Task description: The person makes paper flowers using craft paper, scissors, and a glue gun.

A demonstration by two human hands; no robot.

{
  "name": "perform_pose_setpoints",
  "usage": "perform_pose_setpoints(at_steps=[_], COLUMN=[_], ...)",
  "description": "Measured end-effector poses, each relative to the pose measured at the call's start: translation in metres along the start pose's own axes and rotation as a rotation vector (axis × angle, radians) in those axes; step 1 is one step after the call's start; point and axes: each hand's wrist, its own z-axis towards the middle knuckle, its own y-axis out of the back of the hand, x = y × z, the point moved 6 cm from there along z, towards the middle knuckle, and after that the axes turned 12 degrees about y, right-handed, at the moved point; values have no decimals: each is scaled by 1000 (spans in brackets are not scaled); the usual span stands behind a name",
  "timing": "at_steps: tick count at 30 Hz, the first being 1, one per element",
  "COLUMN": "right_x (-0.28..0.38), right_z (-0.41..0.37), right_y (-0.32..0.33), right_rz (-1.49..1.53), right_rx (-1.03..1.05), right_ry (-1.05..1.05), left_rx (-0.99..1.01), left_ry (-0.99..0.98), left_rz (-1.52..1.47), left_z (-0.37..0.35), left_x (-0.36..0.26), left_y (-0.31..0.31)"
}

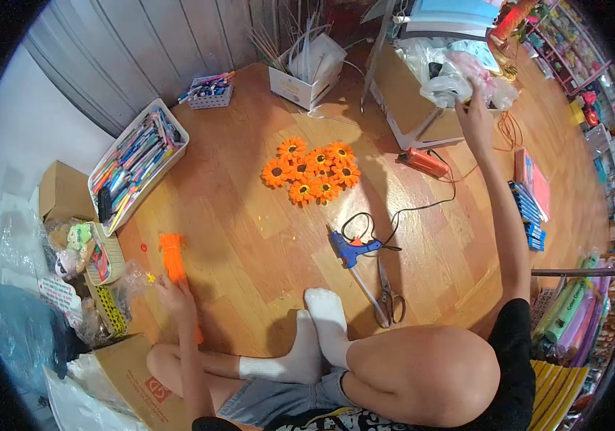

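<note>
Between left hand [174, 294] fingers, orange bundle [173, 253]

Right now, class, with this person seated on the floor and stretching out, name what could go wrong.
1. The right hand stretches far to the plastic bag in the cardboard box while the left hand holds an orange bundle; the lean might tip the person.
2. The glue gun and scissors lie close to the socked foot; a shift could bump them.
3. The cord loops across the floor and might snag.
</note>
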Motion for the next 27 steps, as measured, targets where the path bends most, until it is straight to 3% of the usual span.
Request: perform_pose_setpoints(at_steps=[3,6,8,10,13,16,17,18,22,24,27], right_x=[-17,-26,6,45,121,184,202,220,291,317,342], right_z=[10,28,48,55,54,38,27,17,-27,-51,-86], right_y=[-20,-21,7,36,68,68,59,50,13,0,-13], right_rz=[-190,-90,-40,128,247,388,476,566,691,804,976], right_rx=[212,133,102,-94,-104,64,94,126,335,474,648], right_ry=[73,75,45,127,166,114,113,111,243,218,240], left_rx=[2,-60,-85,-67,-91,-119,20,246,116,95,-156], left_ry=[24,0,6,40,-135,-453,-306,-159,-245,-264,-348], left_rz=[48,46,-3,-334,-575,-744,-936,-947,-655,-548,-364], left_z=[-5,-5,-13,1,6,0,-5,-6,8,7,9], left_x=[-8,-8,-24,-60,-144,-229,-259,-280,-292,-271,-222], left_y=[-2,2,7,44,103,149,165,170,159,146,161])
